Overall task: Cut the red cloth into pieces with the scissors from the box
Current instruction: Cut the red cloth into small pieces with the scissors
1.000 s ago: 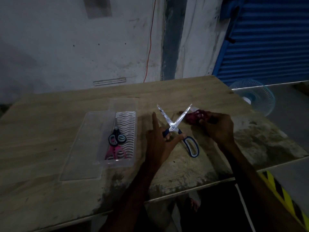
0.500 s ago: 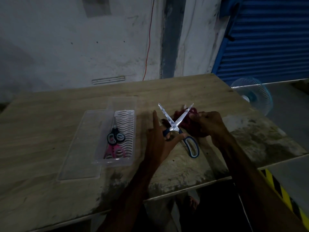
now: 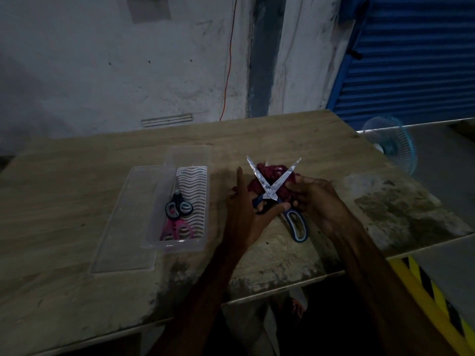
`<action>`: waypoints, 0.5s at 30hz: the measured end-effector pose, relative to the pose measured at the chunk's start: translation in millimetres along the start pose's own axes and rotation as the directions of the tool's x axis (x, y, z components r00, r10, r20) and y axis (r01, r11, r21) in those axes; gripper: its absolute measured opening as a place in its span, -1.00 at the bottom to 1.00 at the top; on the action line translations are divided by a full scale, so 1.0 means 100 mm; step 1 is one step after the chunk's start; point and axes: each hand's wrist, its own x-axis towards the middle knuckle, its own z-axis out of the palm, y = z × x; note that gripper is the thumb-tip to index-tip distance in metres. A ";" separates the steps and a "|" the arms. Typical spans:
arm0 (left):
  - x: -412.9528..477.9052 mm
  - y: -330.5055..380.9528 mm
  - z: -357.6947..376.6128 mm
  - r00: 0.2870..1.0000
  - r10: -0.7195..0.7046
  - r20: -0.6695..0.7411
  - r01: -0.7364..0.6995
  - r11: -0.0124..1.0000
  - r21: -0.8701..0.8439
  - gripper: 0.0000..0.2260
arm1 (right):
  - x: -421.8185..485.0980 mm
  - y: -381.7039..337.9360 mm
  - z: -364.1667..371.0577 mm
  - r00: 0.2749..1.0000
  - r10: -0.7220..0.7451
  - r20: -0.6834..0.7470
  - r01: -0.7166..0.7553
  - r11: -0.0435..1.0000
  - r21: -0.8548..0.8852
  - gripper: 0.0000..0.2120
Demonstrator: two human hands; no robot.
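Note:
Blue-handled scissors (image 3: 270,187) stand over the wooden table with their blades spread wide in an X. My left hand (image 3: 246,214) grips one handle, thumb near the pivot and index finger pointing up. The other handle loop (image 3: 298,224) hangs free toward me. A bunched red cloth (image 3: 275,170) sits behind and between the blades. My right hand (image 3: 316,199) pinches the cloth's right side just below the right blade. Part of the cloth is hidden by my hands.
A clear plastic box (image 3: 180,201) with a white wavy liner holds a black pair of scissors (image 3: 177,205) and a pink pair (image 3: 177,229). Its clear lid (image 3: 128,222) lies to its left. The table's near edge (image 3: 282,289) runs below my wrists. A fan (image 3: 390,146) stands at right.
My right hand has carried the red cloth leftward from beside the scissors to between the open blades. My left hand and the scissors have stayed nearly still.

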 end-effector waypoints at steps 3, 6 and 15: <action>0.01 0.01 0.01 1.000 -0.004 0.004 0.004 1.000 -0.001 0.18 | -0.01 0.01 -0.04 1.000 0.017 0.011 -0.017 0.999 0.041 -0.71; 0.05 -0.04 0.02 1.000 -0.011 -0.002 0.011 1.000 0.000 0.17 | 0.02 0.07 -0.10 1.000 0.011 0.022 -0.012 0.999 0.051 -0.70; -0.02 0.06 -0.02 0.999 0.030 0.020 -0.031 0.999 0.036 0.12 | 0.05 0.16 -0.12 0.999 -0.035 0.015 0.034 0.999 0.023 -0.70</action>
